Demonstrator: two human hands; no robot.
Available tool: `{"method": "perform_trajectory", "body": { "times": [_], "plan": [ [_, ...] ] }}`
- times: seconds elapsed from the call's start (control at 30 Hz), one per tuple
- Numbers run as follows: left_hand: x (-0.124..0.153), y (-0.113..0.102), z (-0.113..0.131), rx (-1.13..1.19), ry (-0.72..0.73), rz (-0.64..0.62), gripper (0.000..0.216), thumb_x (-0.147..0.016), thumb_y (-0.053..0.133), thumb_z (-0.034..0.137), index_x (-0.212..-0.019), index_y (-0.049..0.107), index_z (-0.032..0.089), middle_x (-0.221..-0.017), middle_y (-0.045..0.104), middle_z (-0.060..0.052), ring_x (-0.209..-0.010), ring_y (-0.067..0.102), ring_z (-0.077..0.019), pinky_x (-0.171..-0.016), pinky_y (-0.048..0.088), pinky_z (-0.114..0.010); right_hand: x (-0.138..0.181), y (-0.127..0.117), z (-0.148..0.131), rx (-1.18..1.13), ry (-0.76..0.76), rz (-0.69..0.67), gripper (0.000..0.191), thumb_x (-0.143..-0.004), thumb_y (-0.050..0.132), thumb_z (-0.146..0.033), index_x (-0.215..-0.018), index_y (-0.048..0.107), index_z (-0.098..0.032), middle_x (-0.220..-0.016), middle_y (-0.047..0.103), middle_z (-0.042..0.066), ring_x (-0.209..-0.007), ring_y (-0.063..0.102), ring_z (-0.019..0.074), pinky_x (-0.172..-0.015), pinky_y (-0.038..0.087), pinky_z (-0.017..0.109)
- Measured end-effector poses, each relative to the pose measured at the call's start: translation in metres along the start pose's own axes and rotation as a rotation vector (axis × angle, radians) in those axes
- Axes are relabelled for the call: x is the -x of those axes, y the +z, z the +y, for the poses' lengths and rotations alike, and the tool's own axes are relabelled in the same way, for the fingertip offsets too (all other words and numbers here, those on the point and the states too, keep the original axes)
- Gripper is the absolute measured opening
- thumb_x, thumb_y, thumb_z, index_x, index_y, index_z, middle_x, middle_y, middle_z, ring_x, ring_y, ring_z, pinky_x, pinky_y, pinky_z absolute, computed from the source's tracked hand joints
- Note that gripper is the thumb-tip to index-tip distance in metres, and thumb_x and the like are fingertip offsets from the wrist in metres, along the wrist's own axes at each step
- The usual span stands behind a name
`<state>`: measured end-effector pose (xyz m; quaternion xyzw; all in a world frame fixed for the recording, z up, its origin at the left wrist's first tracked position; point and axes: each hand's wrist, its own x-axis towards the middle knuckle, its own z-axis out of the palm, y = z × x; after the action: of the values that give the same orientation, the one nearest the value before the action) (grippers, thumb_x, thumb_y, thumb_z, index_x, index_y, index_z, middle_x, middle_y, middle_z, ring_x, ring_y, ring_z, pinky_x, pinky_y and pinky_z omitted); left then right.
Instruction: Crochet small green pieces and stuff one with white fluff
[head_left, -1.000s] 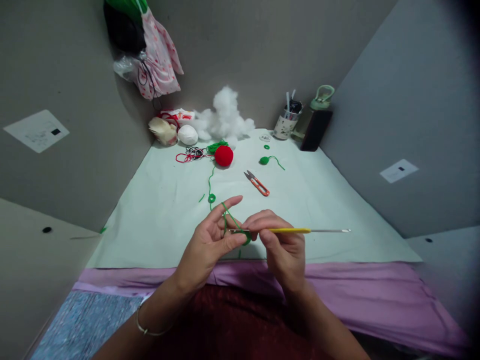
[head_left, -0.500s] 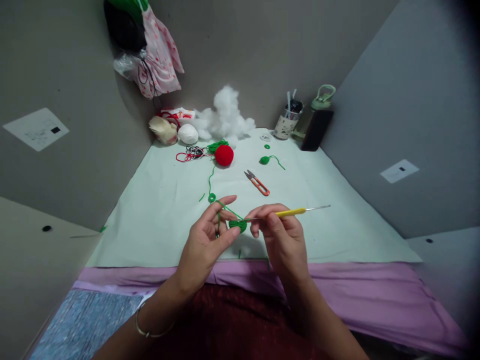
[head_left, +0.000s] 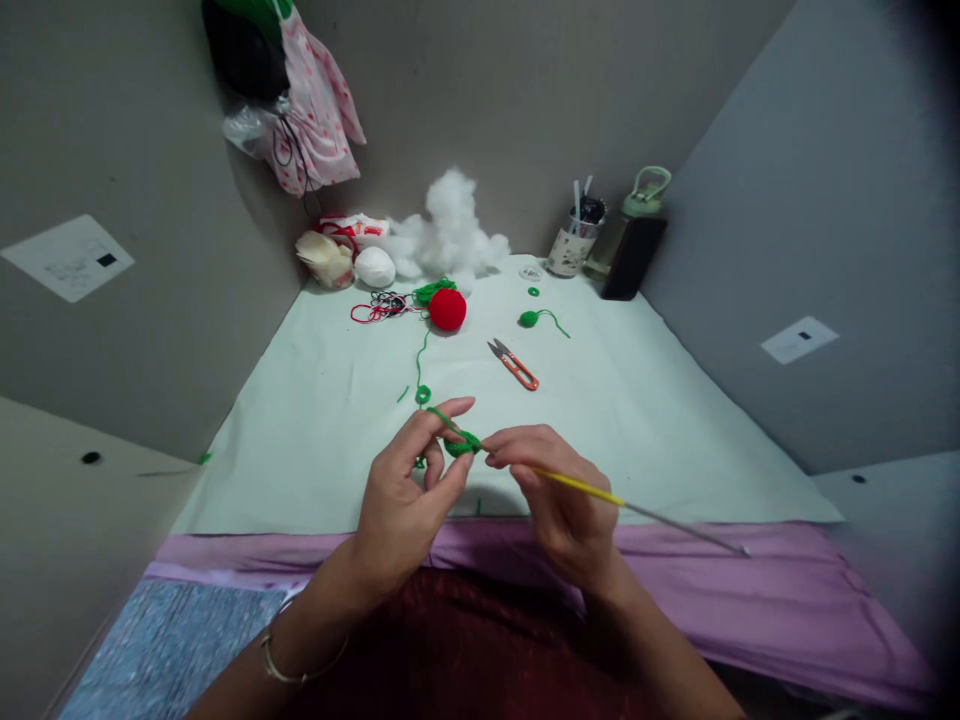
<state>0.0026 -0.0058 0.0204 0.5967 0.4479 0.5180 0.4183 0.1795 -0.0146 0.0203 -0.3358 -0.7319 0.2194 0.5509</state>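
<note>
Between the thumb and fingers of my left hand (head_left: 409, 485) I pinch a small green crochet piece (head_left: 459, 446). A strand of green yarn (head_left: 439, 418) runs from it over my raised left index finger. My right hand (head_left: 568, 495) grips a crochet hook (head_left: 592, 488) with a yellow handle; its back end slants down to the right. The hook's front tip meets the crochet piece, partly hidden by my right fingers. Just beyond my left hand, a green yarn ring (head_left: 423, 394) lies on the pale cloth (head_left: 300, 440).
Orange-handled thread snips (head_left: 514, 365) lie mid-table. Behind are a red ball (head_left: 448, 310), tangled yarn (head_left: 382, 307), white stuffing (head_left: 454, 225) and a small green crocheted piece with a tail (head_left: 529, 319). A pen cup (head_left: 570, 248), a bottle (head_left: 643, 205) and a black phone-like slab (head_left: 634, 260) stand back right.
The crochet hook has tilted, its back end swinging down and to the right. My right hand has turned and lowered slightly; the green piece has shifted a little left.
</note>
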Motion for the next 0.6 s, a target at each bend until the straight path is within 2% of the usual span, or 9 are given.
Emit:
{"method": "perform_trajectory", "body": {
  "times": [0.13,0.23,0.33,0.53,0.6],
  "plan": [
    [0.0032,0.0020,-0.0032,-0.080,0.148,0.052,0.037,-0.089,0.070,0.013,-0.124,0.073,0.027,-0.095,0.067,0.000,-0.059,0.044,-0.0081,-0.067,0.048,-0.026,0.0008,-0.0012,0.0003,0.053,-0.058,-0.038,0.024,-0.100,0.053,-0.008,-0.111,0.068,-0.023,-0.099,0.075,0.008,-0.095,0.072,0.0205,-0.080,0.060,0.037],
    [0.0045,0.0042,-0.0053,-0.099,0.185,0.074,0.039,-0.089,0.070,0.012,-0.124,0.074,0.027,-0.091,0.067,0.001,-0.058,0.045,-0.0084,-0.066,0.048,-0.026,0.0022,0.0017,0.0039,0.128,-0.141,-0.021,0.024,-0.100,0.053,-0.008,-0.114,0.066,-0.023,-0.099,0.075,0.009,-0.091,0.072,0.0205,-0.075,0.061,0.036],
    [0.0049,0.0055,-0.0048,-0.071,0.156,0.098,0.037,-0.088,0.071,0.013,-0.123,0.074,0.026,-0.092,0.068,0.000,-0.058,0.046,-0.0081,-0.065,0.048,-0.025,0.0040,0.0057,0.0065,0.178,-0.194,0.016,0.022,-0.100,0.054,-0.012,-0.115,0.066,-0.023,-0.104,0.075,0.011,-0.088,0.072,0.0198,-0.072,0.061,0.035],
    [0.0040,0.0025,-0.0013,0.051,0.009,0.072,0.040,-0.087,0.076,0.020,-0.126,0.071,0.027,-0.091,0.068,0.001,-0.061,0.046,-0.0079,-0.066,0.049,-0.023,0.0025,0.0062,0.0059,-0.125,-0.017,0.103,0.023,-0.103,0.050,-0.013,-0.109,0.070,-0.024,-0.096,0.075,0.007,-0.088,0.072,0.0198,-0.074,0.062,0.037],
    [0.0031,0.0024,-0.0010,0.066,-0.007,0.061,0.037,-0.087,0.076,0.021,-0.124,0.073,0.027,-0.089,0.067,0.002,-0.062,0.047,-0.0082,-0.065,0.048,-0.023,0.0019,0.0054,0.0061,-0.132,0.001,0.104,0.023,-0.103,0.051,-0.014,-0.108,0.070,-0.024,-0.096,0.075,0.007,-0.087,0.072,0.0205,-0.073,0.061,0.038]
  ]
}}
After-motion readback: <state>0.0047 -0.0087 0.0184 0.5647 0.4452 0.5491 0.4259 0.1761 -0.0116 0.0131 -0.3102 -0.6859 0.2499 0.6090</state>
